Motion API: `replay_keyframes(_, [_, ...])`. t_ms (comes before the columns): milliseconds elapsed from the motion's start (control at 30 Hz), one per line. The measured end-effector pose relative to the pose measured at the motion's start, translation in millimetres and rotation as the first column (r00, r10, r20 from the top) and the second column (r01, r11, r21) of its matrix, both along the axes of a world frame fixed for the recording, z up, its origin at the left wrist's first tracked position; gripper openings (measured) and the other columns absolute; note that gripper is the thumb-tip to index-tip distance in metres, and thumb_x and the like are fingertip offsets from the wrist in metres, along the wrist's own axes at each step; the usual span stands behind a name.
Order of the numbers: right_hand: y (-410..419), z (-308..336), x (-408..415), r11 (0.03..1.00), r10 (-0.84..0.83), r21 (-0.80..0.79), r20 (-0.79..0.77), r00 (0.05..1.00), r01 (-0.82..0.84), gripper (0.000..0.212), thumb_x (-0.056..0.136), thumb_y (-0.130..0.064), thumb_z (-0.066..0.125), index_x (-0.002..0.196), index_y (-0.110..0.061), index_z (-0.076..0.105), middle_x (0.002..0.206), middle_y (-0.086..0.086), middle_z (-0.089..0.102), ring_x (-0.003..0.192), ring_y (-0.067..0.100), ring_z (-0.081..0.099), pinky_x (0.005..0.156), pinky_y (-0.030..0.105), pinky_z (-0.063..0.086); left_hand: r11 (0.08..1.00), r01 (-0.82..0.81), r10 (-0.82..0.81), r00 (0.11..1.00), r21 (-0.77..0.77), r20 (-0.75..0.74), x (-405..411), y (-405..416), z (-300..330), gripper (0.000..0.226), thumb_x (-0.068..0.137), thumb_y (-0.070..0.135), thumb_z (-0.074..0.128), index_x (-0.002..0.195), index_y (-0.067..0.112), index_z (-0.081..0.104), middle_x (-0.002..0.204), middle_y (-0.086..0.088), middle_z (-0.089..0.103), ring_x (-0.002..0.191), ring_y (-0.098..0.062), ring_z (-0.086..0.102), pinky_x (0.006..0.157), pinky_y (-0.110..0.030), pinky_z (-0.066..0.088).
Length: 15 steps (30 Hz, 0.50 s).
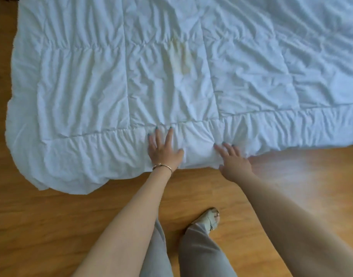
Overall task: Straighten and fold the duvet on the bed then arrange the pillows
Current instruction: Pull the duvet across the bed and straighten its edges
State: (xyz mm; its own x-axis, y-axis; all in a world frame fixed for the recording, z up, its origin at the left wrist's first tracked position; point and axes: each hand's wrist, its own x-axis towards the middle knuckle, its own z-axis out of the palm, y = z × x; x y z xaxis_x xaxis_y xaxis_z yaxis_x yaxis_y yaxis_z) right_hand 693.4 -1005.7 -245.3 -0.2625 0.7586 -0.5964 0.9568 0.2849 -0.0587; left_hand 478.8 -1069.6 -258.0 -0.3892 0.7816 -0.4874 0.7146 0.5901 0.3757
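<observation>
1. White quilted duvet: spread flat, near edge by wooden floor.
2. Left hand, right hand: fingers extended, pressing border, gripping nothing.
3. Advice: smooth outward before folding.

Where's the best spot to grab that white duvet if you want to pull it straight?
Probably the gathered border of the duvet along its near edge, coming from the floor side where the person stands. That edge lies free and bunched, so fingers can curl under it. The left hand and right hand already rest flat there, fingers spread. The corner at the left also lies free.
</observation>
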Motion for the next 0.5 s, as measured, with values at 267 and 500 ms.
replay_keyframes(267, [41,35,163,0.959,-0.28,-0.105,-0.261,0.924,0.262,0.049,0.096,-0.027,0.049,0.144,-0.023,0.037,0.147,0.003,0.037,0.136,0.025,0.031,0.102,0.044,0.041,0.922,0.375,-0.385,0.915,0.096,0.118,205,78,23,0.03,0.09,0.031,0.051,0.115,0.023,0.067,0.124,-0.001,0.06,0.12,-0.023,0.049,0.099,-0.034,0.041])
replay_keyframes(500, [102,43,278,0.982,-0.179,0.029,-0.156,0.972,0.185,0.062,0.093,-0.03,0.053,0.149,-0.03,0.025,0.152,0.001,0.029,0.141,0.024,0.024,0.1,0.04,0.038,0.797,0.586,-0.603,0.761,-0.146,-0.241,305,165,8,0.086,0.07,0.059,0.07,0.14,0.041,0.021,0.142,0.007,0.02,0.131,-0.027,0.024,0.096,-0.048,0.036])
